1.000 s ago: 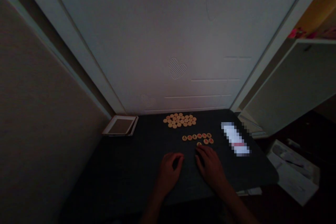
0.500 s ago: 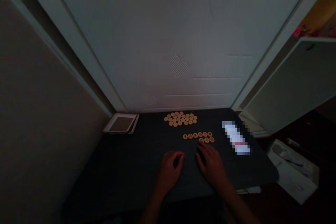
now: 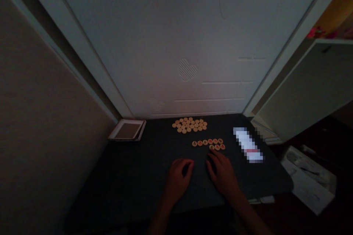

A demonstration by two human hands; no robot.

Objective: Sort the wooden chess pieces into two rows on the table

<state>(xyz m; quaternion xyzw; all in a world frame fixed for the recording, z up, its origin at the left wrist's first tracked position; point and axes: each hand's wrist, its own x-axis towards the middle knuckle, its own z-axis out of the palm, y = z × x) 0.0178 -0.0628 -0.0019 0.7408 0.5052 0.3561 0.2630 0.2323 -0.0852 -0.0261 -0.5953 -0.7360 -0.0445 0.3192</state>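
Note:
The room is dim. On a dark table (image 3: 132, 169) lie round wooden game discs. A heap of plain-faced discs (image 3: 189, 125) sits near the wall. Closer to me a row of discs with red marks (image 3: 207, 142) runs left to right, with three more discs (image 3: 217, 147) just below its right end. My right hand (image 3: 222, 174) lies flat on the table, fingers stretched out, fingertips almost at those lower discs. My left hand (image 3: 178, 178) rests beside it, fingers loosely curled, nothing visible in it.
A shallow white box lid (image 3: 127, 130) leans at the table's far left corner. A blurred white oblong (image 3: 247, 144) lies on the right. A pale door (image 3: 187, 44) stands behind the table. White packaging (image 3: 309, 178) lies on the floor at right.
My right hand pushed one disc forward into the lower row beside the other two, then eased back slightly. The left hand stayed put.

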